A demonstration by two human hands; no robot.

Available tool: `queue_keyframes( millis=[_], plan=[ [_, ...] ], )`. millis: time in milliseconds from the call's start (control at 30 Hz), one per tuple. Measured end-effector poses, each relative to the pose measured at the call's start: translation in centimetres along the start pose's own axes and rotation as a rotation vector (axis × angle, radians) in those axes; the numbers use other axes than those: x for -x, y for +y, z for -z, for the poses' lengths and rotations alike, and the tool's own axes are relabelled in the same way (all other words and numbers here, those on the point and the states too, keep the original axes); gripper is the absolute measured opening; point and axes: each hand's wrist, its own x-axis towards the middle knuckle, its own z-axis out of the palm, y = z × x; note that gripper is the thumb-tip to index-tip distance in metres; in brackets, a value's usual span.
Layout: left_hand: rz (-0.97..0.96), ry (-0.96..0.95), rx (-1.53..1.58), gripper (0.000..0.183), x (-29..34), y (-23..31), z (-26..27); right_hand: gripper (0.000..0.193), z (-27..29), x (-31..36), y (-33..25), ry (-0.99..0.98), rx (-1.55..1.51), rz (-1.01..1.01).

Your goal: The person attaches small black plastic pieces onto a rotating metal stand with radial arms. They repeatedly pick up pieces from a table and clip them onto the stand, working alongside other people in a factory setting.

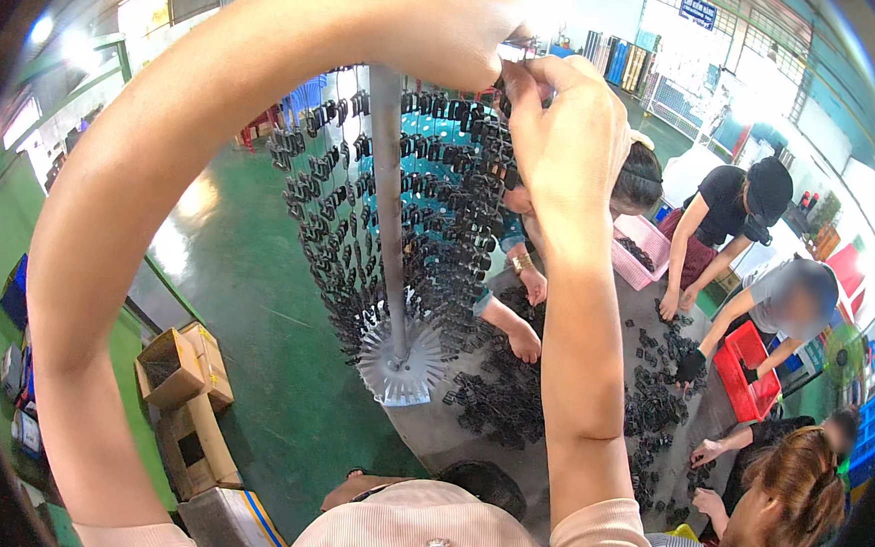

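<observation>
Both my arms are raised to the top of a tall rack of black plastic parts (405,151), which hang in several tiers around a grey metal pole (386,190). My left hand (462,29) is closed by the rack's upper edge, its fingertips mostly hidden by the hand itself and by glare. Right against it, my right hand (572,116) is closed, thumb and forefinger pinched together. Something small and dark shows at the fingertips; what it is cannot be made out. The rack's slotted round metal base (402,364) stands at the edge of the table.
Loose black parts (505,403) are heaped across the grey table (536,470). Several people work around it; one person's hand (524,341) is close to the rack. A pink basket (645,241) and a red crate (750,363) stand beyond. Cardboard boxes (176,373) sit at left.
</observation>
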Motion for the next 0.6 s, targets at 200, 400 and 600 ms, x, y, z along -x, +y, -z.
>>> queue_keyframes(
  millis=[200,400,600],
  plan=[
    [0.206,-0.003,0.007,0.038,0.8,-1.0,-0.6,0.020,3.0,-0.1,7.4,-0.038,-0.128,-0.239],
    [-0.311,0.348,0.016,0.046,2.3,-4.8,-2.5,0.026,11.4,-0.7,13.8,-0.447,0.381,-0.423],
    [0.093,-0.059,0.054,0.042,2.1,0.5,1.8,0.023,3.4,-0.6,4.2,-0.203,-0.104,-0.051]
  ],
)
